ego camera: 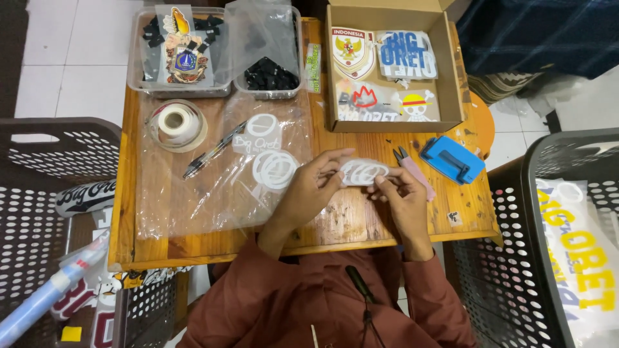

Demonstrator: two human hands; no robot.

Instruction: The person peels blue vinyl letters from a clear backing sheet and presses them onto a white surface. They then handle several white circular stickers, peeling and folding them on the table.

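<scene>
Both hands meet over the middle of a small wooden table (361, 222). My left hand (316, 183) and my right hand (400, 193) together pinch a white oval cut-out sticker (362, 172), fingers at each end. Just left of my left hand, more white cut-out stickers (269, 161) lie on a clear plastic sheet (193, 193). Pink-handled scissors (412, 169) rest right behind my right hand.
A blue hole punch (452, 159), a pen (213, 149) and a tape roll (175, 124) lie on the table. An open cardboard box (390, 67) of stickers and two clear tubs (187, 55) stand at the back. Dark plastic baskets (51, 212) flank both sides.
</scene>
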